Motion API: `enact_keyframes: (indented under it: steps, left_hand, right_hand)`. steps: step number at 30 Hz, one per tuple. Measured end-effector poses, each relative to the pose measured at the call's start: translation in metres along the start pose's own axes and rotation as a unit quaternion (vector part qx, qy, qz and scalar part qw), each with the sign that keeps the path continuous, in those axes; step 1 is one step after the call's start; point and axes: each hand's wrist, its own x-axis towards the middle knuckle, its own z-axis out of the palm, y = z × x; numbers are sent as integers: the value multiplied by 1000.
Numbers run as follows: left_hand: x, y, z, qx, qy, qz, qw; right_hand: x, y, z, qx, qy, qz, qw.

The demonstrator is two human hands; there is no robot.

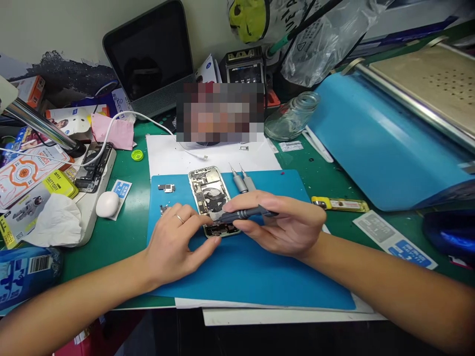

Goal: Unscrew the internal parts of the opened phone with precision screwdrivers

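A smartphone with its back off (214,194) lies on the blue mat (252,269), its circuit boards and inner parts bare. My left hand (178,242), with a ring on one finger, is at its lower end. The index fingertip presses on the phone and the thumb is at its bottom edge; the other fingers are curled. My right hand (285,222) pinches a slim dark screwdriver (245,213), tilted almost flat, with its tip over the phone's lower part. Exactly what the tip touches is hidden. Two grey screwdrivers (242,182) lie just beyond the phone.
Small phone parts (166,188) lie on the mat's left. A white earbud case (107,204), another opened phone (91,170) and boxes crowd the left. Behind are a dark-screened device (148,54) and a glass jar (291,118). A yellow cutter (339,204) and a blue-covered machine (367,143) stand right.
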Motion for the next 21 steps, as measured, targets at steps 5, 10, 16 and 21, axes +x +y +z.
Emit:
enact_keyframes:
  steps: [5,10,16,21]
  left_hand:
    - [-1,0,0,12,-1,-30,999]
    - [-1,-2,0,21,-34,-33,999]
    - [1,-5,0,11,-39,-14,999]
    - [1,-5,0,-2,-30,-4,1000]
  right_hand:
    - [3,-3,2,-13,0,-22,1000]
    - [3,-4,2,1,-10,-26,1000]
    - [3,-4,1,2,-13,-27,1000]
    - [3,-5,1,0,-23,-26,999]
